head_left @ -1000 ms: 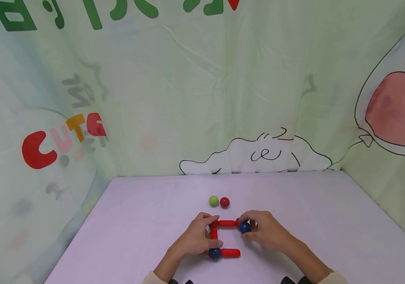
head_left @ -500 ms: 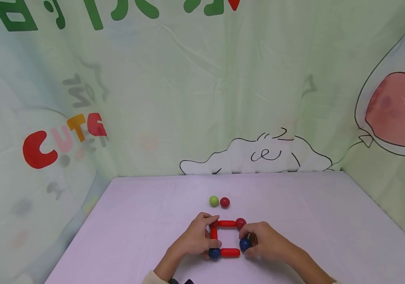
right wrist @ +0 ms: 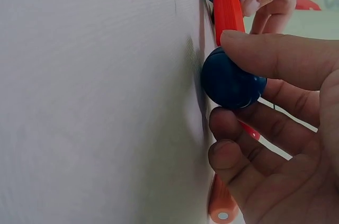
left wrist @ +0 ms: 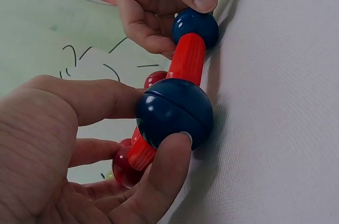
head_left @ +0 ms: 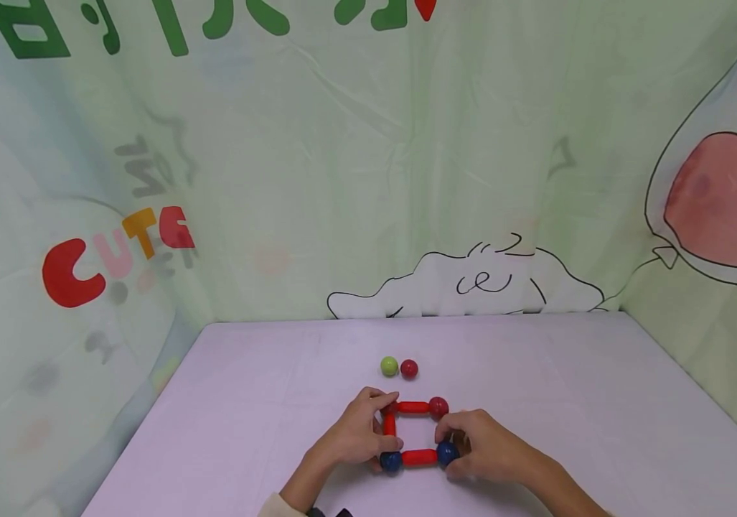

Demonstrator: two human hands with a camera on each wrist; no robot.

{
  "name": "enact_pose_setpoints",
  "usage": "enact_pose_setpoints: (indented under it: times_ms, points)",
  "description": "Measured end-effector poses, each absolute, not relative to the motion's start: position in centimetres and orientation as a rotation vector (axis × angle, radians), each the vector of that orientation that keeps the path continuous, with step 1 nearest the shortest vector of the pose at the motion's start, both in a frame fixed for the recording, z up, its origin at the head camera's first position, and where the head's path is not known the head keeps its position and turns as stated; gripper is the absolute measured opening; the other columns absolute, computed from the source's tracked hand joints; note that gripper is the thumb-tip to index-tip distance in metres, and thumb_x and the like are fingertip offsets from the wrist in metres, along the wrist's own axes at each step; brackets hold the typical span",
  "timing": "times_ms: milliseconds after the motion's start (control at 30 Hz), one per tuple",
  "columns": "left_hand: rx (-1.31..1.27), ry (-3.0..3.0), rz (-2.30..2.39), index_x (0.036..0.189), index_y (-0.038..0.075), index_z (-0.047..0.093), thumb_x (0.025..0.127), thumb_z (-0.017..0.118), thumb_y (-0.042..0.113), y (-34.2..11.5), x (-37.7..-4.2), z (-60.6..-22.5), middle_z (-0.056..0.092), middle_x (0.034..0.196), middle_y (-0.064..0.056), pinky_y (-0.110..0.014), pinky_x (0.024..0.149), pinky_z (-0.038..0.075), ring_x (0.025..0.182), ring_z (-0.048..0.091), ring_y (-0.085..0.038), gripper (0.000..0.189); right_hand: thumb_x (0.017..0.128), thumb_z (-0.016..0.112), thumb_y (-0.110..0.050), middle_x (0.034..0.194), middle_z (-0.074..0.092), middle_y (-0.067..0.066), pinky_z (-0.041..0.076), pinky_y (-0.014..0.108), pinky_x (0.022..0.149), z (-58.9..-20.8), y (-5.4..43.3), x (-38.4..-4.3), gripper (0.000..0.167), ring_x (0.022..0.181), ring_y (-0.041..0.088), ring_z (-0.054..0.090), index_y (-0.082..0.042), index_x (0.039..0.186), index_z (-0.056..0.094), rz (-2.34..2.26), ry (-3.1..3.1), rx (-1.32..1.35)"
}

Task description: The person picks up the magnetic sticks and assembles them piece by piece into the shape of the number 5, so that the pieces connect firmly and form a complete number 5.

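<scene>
My left hand (head_left: 360,431) steadies the left side of a square-like frame of red rods and balls. In the left wrist view its thumb and index finger pinch the near-left blue ball (left wrist: 175,113), while another finger touches the far-left red ball (left wrist: 126,168). My right hand (head_left: 487,446) pinches a second blue ball (head_left: 447,453) against the right end of the near red rod (head_left: 420,457). The far red rod (head_left: 413,407) ends in a red ball (head_left: 438,408). Between the two right-hand balls no rod shows. The left rod (head_left: 390,425) is partly covered by my left hand.
Beyond the frame, a green ball (head_left: 389,366) and a loose red ball (head_left: 409,369) sit on the pale table (head_left: 278,373). An orange rod (right wrist: 222,203) shows past my right fingers in the right wrist view. A printed curtain (head_left: 368,179) stands behind.
My right hand has brought its blue ball from beside the far-right red ball toward me, onto the near red rod's end. The left hand stays in place.
</scene>
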State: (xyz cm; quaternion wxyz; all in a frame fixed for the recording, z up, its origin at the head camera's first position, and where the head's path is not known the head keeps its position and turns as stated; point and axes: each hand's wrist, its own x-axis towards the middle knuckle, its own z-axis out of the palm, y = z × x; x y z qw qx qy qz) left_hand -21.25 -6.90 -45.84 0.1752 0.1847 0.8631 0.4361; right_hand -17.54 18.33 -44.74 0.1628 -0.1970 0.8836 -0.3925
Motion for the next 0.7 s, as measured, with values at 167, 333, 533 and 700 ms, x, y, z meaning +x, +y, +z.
enact_pose_setpoints:
  times_ms: [167, 333, 533, 700]
  points:
    - [0.510, 2.433, 1.261, 0.149, 0.012, 0.052, 0.082, 0.085, 0.015, -6.90, -21.33, -46.00, 0.046, 0.139, -0.009, -0.032, 0.055, 0.056, 0.075, 0.059, -0.018, 0.075, 0.074, 0.089, -0.013, 0.089, 0.058, 0.001, 0.050, 0.025, 0.070, -44.91, 18.41, -17.44, 0.034, 0.085, 0.022, 0.054, -0.014, 0.101, 0.067, -1.126, 2.528, -0.560]
    - [0.543, 2.477, 1.247, 0.150, 0.009, 0.049, 0.082, 0.084, 0.018, -6.80, -21.42, -46.09, 0.045, 0.141, -0.011, -0.029, 0.057, 0.055, 0.080, 0.056, -0.016, 0.077, 0.073, 0.090, -0.013, 0.089, 0.058, 0.001, 0.050, 0.024, 0.071, -44.92, 18.39, -17.24, 0.035, 0.085, 0.022, 0.054, -0.015, 0.099, 0.067, -1.133, 2.533, -0.563]
    - [0.523, 2.471, 1.270, 0.153, 0.008, 0.045, 0.083, 0.085, 0.017, -6.61, -21.36, -45.88, 0.044, 0.142, -0.011, -0.029, 0.056, 0.056, 0.084, 0.055, -0.016, 0.081, 0.074, 0.090, -0.014, 0.090, 0.059, 0.000, 0.051, 0.025, 0.073, -45.05, 18.41, -17.30, 0.035, 0.086, 0.022, 0.054, -0.015, 0.099, 0.066, -1.131, 2.542, -0.560]
    - [0.479, 2.414, 1.350, 0.155, 0.008, 0.041, 0.083, 0.084, 0.014, -6.54, -21.31, -45.90, 0.044, 0.141, -0.010, -0.031, 0.054, 0.057, 0.080, 0.059, -0.018, 0.084, 0.074, 0.090, -0.015, 0.090, 0.060, -0.001, 0.051, 0.026, 0.074, -45.12, 18.51, -17.36, 0.036, 0.087, 0.022, 0.054, -0.015, 0.100, 0.065, -1.132, 2.554, -0.555]
